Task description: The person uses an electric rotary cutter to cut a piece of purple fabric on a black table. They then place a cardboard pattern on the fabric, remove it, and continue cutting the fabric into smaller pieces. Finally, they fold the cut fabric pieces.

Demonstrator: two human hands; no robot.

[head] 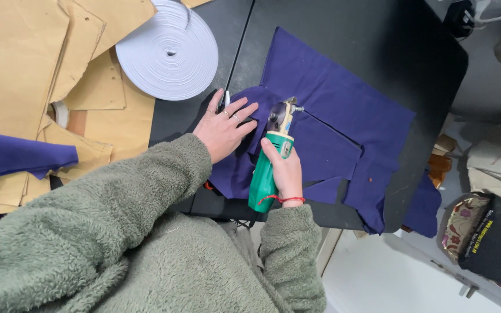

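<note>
Dark blue fabric (343, 110) lies spread on a black table (430, 64), with cut slits near its middle. My left hand (222, 127) presses flat on a folded part of the fabric, fingers spread, rings on two fingers. My right hand (284, 171) grips the green handle of an electric rotary cutter (269, 159), whose round blade and metal head point away from me onto the fabric just right of my left fingers. A red string is around my right wrist.
A large roll of white tape (168, 52) sits at the table's back left, beside tan cardboard pattern pieces (36, 64). Another blue fabric piece (18, 155) lies on the patterns at left. Bags (488, 232) sit on the floor at right.
</note>
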